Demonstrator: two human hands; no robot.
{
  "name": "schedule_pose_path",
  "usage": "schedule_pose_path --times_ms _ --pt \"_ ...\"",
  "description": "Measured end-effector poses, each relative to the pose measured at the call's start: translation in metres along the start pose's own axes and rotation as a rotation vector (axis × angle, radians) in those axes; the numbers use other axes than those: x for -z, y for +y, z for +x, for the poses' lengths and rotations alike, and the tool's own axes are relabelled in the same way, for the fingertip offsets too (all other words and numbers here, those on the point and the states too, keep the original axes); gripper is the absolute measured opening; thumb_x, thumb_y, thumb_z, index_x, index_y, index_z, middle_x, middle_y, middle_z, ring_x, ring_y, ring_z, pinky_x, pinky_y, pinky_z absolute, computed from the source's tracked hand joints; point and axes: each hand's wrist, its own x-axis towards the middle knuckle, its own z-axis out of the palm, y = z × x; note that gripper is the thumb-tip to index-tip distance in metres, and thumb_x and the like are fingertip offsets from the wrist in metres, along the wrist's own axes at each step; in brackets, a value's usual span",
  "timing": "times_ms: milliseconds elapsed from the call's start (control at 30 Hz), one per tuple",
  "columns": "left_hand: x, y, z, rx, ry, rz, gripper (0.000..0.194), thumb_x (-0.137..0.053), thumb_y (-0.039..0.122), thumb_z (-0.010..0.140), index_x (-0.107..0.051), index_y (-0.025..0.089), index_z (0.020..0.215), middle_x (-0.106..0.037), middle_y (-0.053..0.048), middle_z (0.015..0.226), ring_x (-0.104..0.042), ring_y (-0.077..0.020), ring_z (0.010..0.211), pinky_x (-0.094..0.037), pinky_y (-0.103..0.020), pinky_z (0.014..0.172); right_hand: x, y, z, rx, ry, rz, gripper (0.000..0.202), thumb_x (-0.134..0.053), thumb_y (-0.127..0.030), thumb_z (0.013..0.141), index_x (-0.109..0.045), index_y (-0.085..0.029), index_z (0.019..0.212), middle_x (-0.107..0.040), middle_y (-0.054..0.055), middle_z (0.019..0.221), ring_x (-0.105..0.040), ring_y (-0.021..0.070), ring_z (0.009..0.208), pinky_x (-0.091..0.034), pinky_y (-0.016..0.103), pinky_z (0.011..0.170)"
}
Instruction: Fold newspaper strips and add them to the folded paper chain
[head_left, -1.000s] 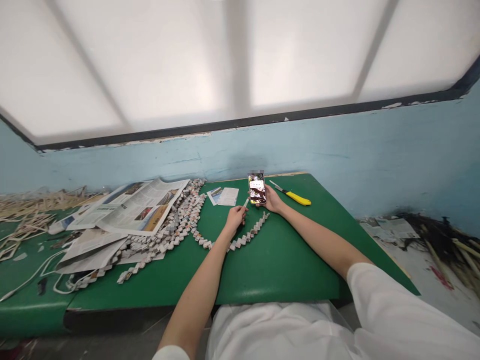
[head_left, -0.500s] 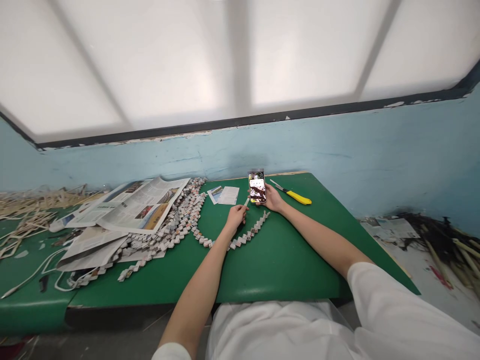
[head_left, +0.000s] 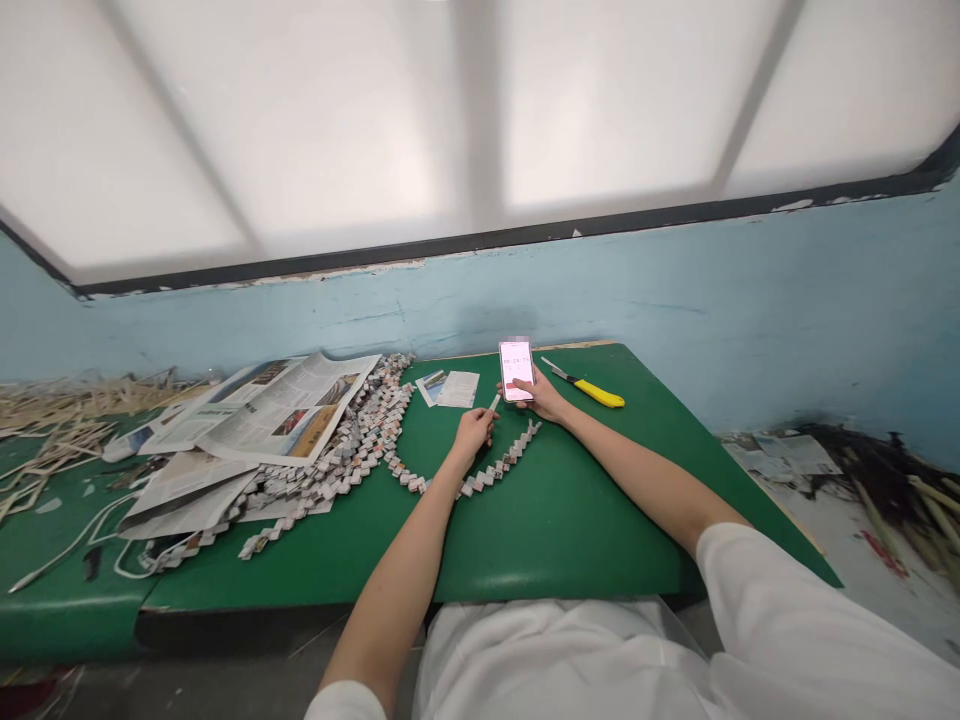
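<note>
My right hand [head_left: 546, 396] is closed round a phone [head_left: 516, 360], its thumb over the lower part of the lit, pale screen, which shows a row of digits. Just left of it, my left hand [head_left: 474, 432] pinches a small folded paper strip [head_left: 495, 402]. A zigzag chain of folded paper [head_left: 496, 473] curves over the green table below the hands and passes behind my left wrist. Small cut paper pieces [head_left: 458, 389] lie beyond my left hand. To the right of the phone rests a yellow-handled cutter [head_left: 598, 393].
Newspaper sheets [head_left: 289, 410] lie over a heap of folded paper chains [head_left: 367, 430] on the left of the green table [head_left: 570, 530]. Farther left are a white cable [head_left: 64, 553] and pale strips [head_left: 67, 445]. Sticks and dark debris [head_left: 892, 490] are on the floor at right.
The phone's screen has switched from a colourful picture to a pale display with digits. My right thumb has moved onto the screen. My left hand has hardly moved.
</note>
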Motion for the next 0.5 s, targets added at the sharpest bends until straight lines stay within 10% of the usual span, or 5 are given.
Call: schedule_pose_path --times_ms 500 --pt "-0.0010 0.0020 -0.0015 0.007 0.020 -0.005 0.035 -0.067 0.049 0.091 -0.065 0.015 0.082 -0.038 0.007 0.053 -0.036 -0.0072 0.039 -0.037 -0.021 0.040 -0.0016 -0.0019 -0.0023 -0.013 0.002 0.031 0.069 -0.071 -0.026 0.089 -0.037 -0.032 0.149 -0.074 0.012 0.124 -0.076 0.0286 0.096 -0.054 0.024 0.045"
